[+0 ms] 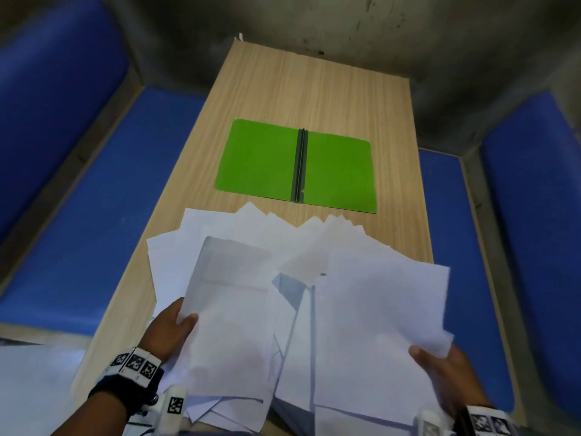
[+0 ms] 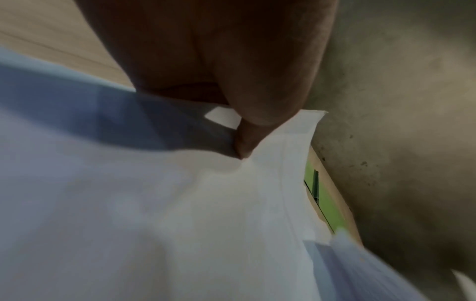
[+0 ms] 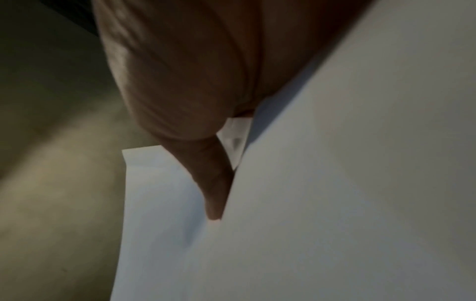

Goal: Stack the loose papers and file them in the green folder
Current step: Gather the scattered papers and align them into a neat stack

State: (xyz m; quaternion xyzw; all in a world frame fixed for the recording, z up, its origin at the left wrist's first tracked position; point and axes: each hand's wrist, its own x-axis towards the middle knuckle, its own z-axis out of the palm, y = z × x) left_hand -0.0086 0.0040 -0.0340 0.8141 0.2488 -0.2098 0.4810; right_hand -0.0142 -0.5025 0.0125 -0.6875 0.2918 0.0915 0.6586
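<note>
Head view, bottom of the frame: two bare hands hold up a loose, fanned sheaf of white papers (image 1: pixel 251 309) above the near end of a long wooden table (image 1: pixel 314 89). The left hand (image 1: pixel 168 332), at lower left, pinches the left edge of a front sheet, thumb on top and the other fingers hidden behind the paper. The right hand (image 1: pixel 446 376), at lower right, pinches the lower right corner of another front sheet the same way. Each wrist wears a band with black-and-white square markers. The sheets overlap unevenly, corners pointing toward the top of the frame; there are too many overlapping sheets to count. Their long sides run roughly from bottom to top of the frame.

Beyond the papers, at frame centre, one green folder (image 1: pixel 261 158) lies open and flat on the table, not touching them. Its dark spine runs bottom to top; its two covers spread left and right.

Blue padded seating lies along both sides of the table, with a grey wall at the top.

The left wrist view adds a close look at the thumb pressing the sheet and a sliver of green at right. The right wrist view shows only a thumb lying on white paper.
</note>
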